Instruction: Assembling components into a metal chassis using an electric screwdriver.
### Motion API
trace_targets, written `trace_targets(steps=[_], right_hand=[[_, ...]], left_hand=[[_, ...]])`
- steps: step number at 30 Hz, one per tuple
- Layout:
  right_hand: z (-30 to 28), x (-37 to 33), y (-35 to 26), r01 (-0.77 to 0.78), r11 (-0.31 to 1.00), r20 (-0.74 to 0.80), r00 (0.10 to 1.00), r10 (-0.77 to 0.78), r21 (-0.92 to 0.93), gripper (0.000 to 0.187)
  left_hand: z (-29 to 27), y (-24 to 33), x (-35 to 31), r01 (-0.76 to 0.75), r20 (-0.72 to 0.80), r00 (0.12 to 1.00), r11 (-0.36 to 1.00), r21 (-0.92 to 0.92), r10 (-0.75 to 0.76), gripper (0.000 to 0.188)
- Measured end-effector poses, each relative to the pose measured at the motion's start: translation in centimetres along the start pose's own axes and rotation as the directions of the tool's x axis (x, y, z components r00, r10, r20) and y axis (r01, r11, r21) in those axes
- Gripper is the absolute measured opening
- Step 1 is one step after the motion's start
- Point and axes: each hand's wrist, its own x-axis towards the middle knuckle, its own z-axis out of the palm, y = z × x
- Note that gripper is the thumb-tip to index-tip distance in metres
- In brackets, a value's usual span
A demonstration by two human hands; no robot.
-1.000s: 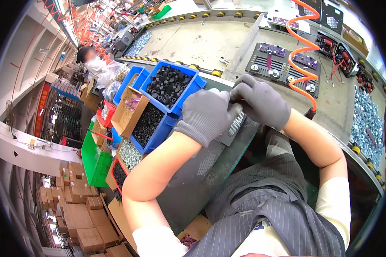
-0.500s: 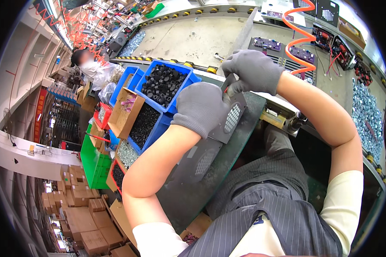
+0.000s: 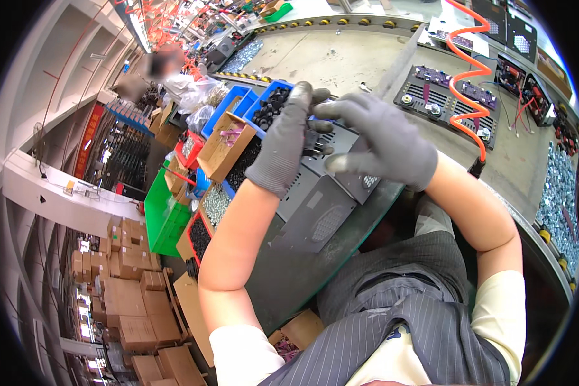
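My left hand (image 3: 286, 145), in a grey glove, is raised over the metal panels beside the blue bin. Its fingers are curled and point to the right; small dark parts show between them, too blurred to name. Facing it, my gloved right hand (image 3: 395, 141) has its fingers stretched out and its thumb apart, with nothing visible in it. Below the hands lies a dark grey metal panel (image 3: 315, 209) with a round perforated vent. Another grey panel (image 3: 345, 168) overlaps it, partly covered by my right hand.
Blue bins of black plastic parts (image 3: 273, 106), a cardboard box (image 3: 225, 147) and a tray of screws (image 3: 215, 204) line the left. A coiled orange hose (image 3: 460, 83) hangs at right, before a fixture with purple circuit boards (image 3: 479, 95). A person (image 3: 174, 83) is at far left.
My hands have let go of the grey panel and drawn apart. The right hand has opened; the left has turned upward. The whole view has shifted, with the surroundings now farther right.
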Motion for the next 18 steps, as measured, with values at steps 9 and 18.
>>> trace_targets(steps=[9, 18], right_hand=[[2.0, -0.1, -1.8, 0.019, 0.967, -0.145, 0.989, 0.019, 0.255, 0.048], [2.1, -1.4, -5.6, -0.029, 0.999, 0.008, 1.000, 0.028, 0.038, 0.035]], left_hand=[[-1.0, 1.0, -6.6, 0.183, 0.195, 0.973, 0.934, -0.308, -0.127, 0.041], [-1.4, -0.3, -8.4, -0.099, 0.144, 0.987, 0.969, 0.225, 0.067, 0.054]])
